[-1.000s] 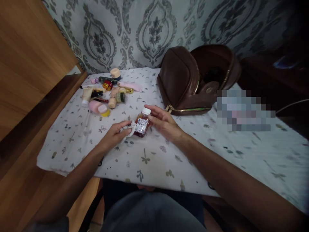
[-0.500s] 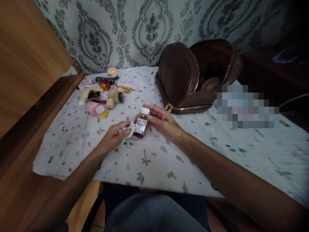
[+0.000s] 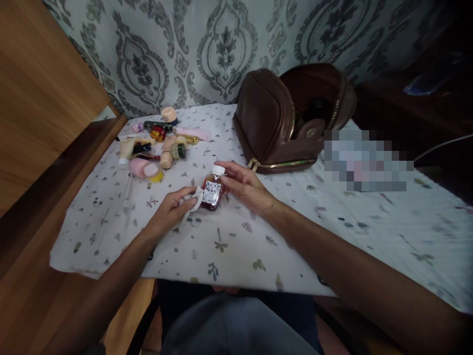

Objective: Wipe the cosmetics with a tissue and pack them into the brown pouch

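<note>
A small clear bottle (image 3: 212,191) of reddish-brown liquid, with a white cap and a patterned label, is tilted slightly in front of me. My right hand (image 3: 246,185) grips it from the right side, thumb near its shoulder and fingers behind. In my left hand (image 3: 176,203) a crumpled white cloth or tissue (image 3: 196,198) is pinched between thumb and fingers. The cloth lies against the bottle's left side. Whether the bottle's base rests on the table, I cannot tell.
Several cosmetics lie at the back left, among them a cream tube (image 3: 126,150), a red jar (image 3: 158,133) and a pink bottle (image 3: 139,167). An unzipped brown leather bag (image 3: 264,118) stands at the back right. Beside it is a blurred-out item (image 3: 365,162). A patterned cloth (image 3: 236,256) covers the table.
The whole view has shifted a little, so things sit slightly further left. Both hands keep the same hold on the bottle and the cloth.
</note>
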Available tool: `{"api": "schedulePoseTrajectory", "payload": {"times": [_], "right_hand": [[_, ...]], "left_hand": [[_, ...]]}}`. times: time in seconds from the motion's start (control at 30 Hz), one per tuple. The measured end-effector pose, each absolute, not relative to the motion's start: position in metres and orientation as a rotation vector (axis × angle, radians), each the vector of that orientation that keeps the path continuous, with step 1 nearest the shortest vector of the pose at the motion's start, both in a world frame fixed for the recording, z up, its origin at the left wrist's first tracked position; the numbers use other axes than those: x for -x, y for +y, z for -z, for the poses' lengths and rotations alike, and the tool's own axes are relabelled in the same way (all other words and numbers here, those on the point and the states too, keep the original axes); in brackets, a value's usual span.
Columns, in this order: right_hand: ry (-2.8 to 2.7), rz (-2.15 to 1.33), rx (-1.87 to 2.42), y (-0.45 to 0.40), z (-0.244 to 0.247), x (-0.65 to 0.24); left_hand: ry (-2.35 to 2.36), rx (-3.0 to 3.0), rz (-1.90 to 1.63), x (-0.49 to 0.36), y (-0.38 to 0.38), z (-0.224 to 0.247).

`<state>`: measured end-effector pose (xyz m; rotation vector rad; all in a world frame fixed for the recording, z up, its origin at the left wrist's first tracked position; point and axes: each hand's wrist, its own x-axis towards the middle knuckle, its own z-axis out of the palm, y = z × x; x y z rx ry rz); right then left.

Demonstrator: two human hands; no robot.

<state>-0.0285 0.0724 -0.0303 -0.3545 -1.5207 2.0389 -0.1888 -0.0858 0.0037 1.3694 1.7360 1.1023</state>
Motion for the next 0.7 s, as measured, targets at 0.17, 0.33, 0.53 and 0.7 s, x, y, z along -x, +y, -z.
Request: {"api": "schedulePoseTrajectory", "payload": {"times": [0.17,0.33,0.53,0.7], "right_hand": [[-1.557,-2.022,0.352,0.0716,0.0295,0.0284],[-1.573,-2.018,0.323,0.0721,0.0297,0.0283],[-1.561,-2.032,0.317,0.0720,0.0289,0.0276],[-1.581,-2.013,0.351,0.0710,0.0265,0.0267]], "left_hand": [[1.715,-1.374,-1.118,0.1887,-0.0857,-0.0038],[1.723,-1.384,-1.115,0.1902,-0.0870,-0.0017],[1.728,-1.356,-1.132,0.1909,-0.0869,-0.0008],[1.727,-1.350,-1.135,0.1895,-0.0866,-0.0022]]}}
